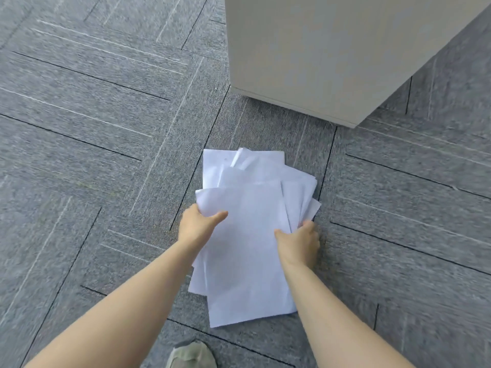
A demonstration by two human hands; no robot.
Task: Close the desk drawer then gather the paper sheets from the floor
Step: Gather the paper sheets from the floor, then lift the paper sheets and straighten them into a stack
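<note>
A loose stack of several white paper sheets (249, 235) sits low over the grey carpet in the middle of the view, its sheets fanned out unevenly. My left hand (198, 224) grips the stack's left edge, thumb on top. My right hand (301, 241) grips the right edge the same way, fingers curled under the sheets. The beige desk cabinet (318, 54) stands just beyond the papers at the upper right; only plain side panels show, and no drawer front is visible.
Grey carpet tiles (93, 128) with thin line patterns cover the floor all around. The toe of a greenish shoe (192, 354) shows at the bottom edge, just below the papers.
</note>
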